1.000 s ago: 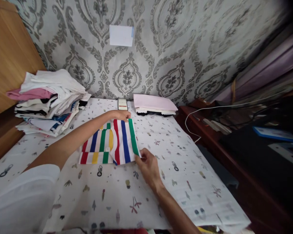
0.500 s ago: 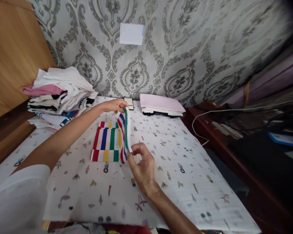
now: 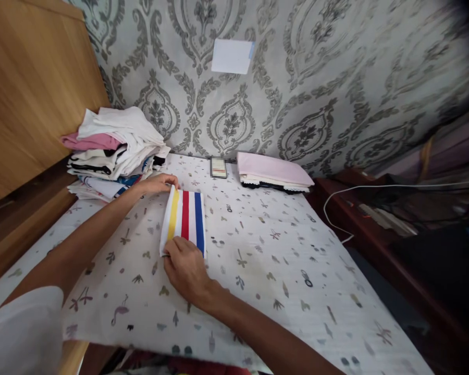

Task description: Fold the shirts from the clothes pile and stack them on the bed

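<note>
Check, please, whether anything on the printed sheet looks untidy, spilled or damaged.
The tall clothes pile on the left looks untidy: its edges jut unevenly, unlike the neat pink-topped stack. The striped cloth looks tidy; I see no spill or damage.

striped cloth [image 3: 188,216] now folded over, apparently nearly flat, both hands [image 3: 187,268] moved to its left edge

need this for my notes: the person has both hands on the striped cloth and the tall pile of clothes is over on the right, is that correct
One slip: the head view shows the tall pile of clothes over on the left. The left hand and right hand are indeed both on the striped cloth.
</note>
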Tool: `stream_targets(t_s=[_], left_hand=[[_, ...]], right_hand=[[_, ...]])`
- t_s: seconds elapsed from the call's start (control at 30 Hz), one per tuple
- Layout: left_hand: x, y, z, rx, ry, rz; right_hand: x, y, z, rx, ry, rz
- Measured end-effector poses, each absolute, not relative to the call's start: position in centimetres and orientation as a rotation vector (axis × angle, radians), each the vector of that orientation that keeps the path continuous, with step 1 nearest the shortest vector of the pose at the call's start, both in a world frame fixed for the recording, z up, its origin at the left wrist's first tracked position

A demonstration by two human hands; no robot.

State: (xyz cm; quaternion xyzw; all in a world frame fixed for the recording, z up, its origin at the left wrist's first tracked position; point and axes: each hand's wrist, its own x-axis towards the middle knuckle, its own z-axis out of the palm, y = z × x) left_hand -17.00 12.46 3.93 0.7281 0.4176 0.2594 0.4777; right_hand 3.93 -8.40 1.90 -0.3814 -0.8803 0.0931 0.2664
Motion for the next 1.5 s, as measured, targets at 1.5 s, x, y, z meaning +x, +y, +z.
stream_targets(t_s=[1.5], left_hand=[[-10.1,-2.0,3.0,2.701,0.943,0.148]], right_hand=[[12.0,-8.3,2.7,-1.408,-1.679,1.056]])
